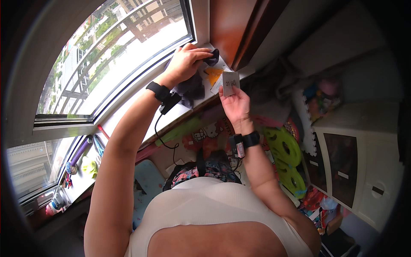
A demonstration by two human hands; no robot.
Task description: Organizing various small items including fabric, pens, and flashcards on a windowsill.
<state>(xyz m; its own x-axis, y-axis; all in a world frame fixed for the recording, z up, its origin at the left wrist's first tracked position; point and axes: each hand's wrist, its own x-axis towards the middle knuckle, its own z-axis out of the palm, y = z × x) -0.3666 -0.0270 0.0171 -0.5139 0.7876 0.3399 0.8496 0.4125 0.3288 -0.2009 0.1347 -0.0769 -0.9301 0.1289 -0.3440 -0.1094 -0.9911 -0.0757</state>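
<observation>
At the far end of the white windowsill, my left hand (187, 63) is closed with its fingertips on a bunched dark cloth (212, 58). More dark fabric (191, 91) lies on the sill beneath my left wrist; whether it is the same cloth, I cannot tell. My right hand (236, 104) holds up a small white printed card (230, 82) between thumb and fingers, just in front of the sill's edge. An orange piece of paper or card (213, 76) rests on the sill between my hands, partly behind the white card.
A large window (124, 51) runs along the left, and a reddish-brown wooden frame (233, 30) stands beyond the sill's end. Green plastic pieces (284, 147) and a pale drawer cabinet (364, 150) are on the right. A cable (159, 138) hangs from my left wrist device.
</observation>
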